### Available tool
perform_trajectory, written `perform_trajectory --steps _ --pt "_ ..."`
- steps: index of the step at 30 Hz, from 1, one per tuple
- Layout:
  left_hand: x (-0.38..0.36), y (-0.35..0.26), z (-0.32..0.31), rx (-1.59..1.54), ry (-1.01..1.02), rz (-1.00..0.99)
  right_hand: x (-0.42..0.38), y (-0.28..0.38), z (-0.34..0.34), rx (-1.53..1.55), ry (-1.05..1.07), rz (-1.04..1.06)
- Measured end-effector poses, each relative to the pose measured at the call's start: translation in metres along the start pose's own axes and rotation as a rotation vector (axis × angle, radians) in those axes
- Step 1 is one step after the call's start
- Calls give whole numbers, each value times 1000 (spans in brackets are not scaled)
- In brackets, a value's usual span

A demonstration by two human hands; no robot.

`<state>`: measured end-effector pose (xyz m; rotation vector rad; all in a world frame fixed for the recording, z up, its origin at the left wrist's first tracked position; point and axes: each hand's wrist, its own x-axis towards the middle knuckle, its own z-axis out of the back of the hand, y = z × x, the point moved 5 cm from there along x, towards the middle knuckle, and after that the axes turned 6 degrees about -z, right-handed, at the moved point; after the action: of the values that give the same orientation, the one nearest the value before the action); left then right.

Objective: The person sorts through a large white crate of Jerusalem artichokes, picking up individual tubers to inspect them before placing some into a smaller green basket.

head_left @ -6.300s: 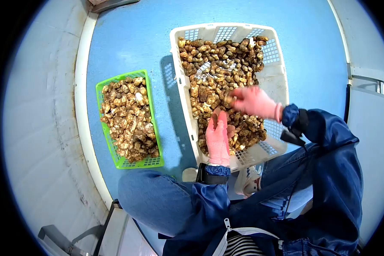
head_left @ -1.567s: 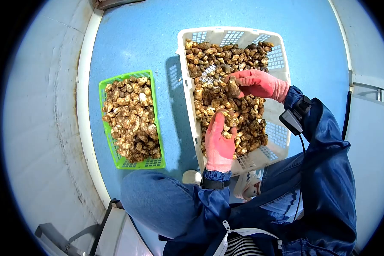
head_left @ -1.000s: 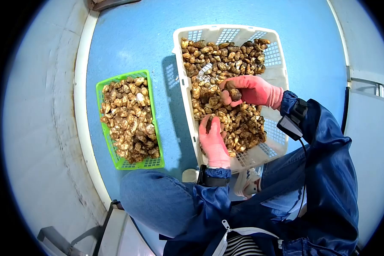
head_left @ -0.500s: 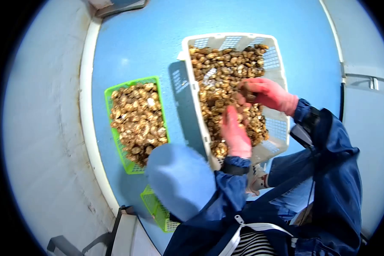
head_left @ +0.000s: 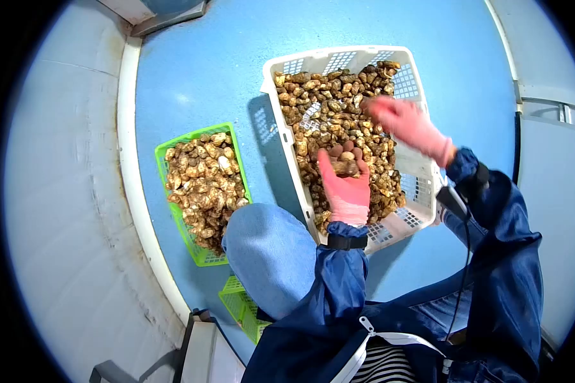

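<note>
A white plastic crate [head_left: 273, 89] holds a wide heap of small, lumpy brown-and-cream tubers [head_left: 364, 143]. My left hand [head_left: 346, 195], in a pink glove with brown-stained fingertips, is turned palm up over the heap. Its fingers curl around a brown tuber [head_left: 345, 168]. Farther right, my right hand [head_left: 406, 122], also pink-gloved, hangs over the crate's upper right part. Motion smears its fingers, and I cannot tell whether they hold anything. To the left stands a green basket [head_left: 164, 143] piled with similar tubers [head_left: 204, 185].
Below the full basket, another green basket [head_left: 239, 303] sits partly hidden by my bent knee [head_left: 271, 255]. The blue floor [head_left: 236, 70] runs under the containers. A pale wall [head_left: 70, 179] rises on the left, and a white panel [head_left: 556, 185] on the right.
My hands were close together over the heap; now the right has moved away, up and right. The left has opened its palm upward with a tuber in it. The view has shifted slightly.
</note>
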<state>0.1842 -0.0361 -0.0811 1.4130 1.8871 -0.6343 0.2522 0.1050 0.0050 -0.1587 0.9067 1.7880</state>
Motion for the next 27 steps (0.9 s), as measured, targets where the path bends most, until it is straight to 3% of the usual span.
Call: perform_trajectory --steps 3,5,8,11,15,17,19,21,23,24,27 --pt "-9 -22 -24 -122 103 39 53 -59 14 -83 -302 -100" --pt "-9 -38 -37 -101 151 -22 59 -66 15 -462 -552 -195" --pt "2 -51 -29 -142 131 -91 73 -95 -5 -238 -662 -162" --pt "7 -49 -25 -254 113 -107 87 -89 -13 -187 -614 -235" --pt "10 -42 -14 -394 173 -30 91 -99 -8 -104 -385 -342" --pt "10 -41 -11 -379 215 -47 82 -103 -34 -108 -112 -278" --pt "11 -39 -13 -385 255 -40 73 -106 -78 -528 66 -88" --pt "9 -39 -20 -380 226 -55 49 -110 -103 -387 -18 319" --pt "4 -37 -26 -390 188 -14 12 -69 -95 -512 -16 349" --pt "2 -35 -24 -317 127 -9 0 -52 -83 -481 290 15" --pt "0 -28 -16 -117 -30 -28 -32 -30 -72 -106 882 -291"
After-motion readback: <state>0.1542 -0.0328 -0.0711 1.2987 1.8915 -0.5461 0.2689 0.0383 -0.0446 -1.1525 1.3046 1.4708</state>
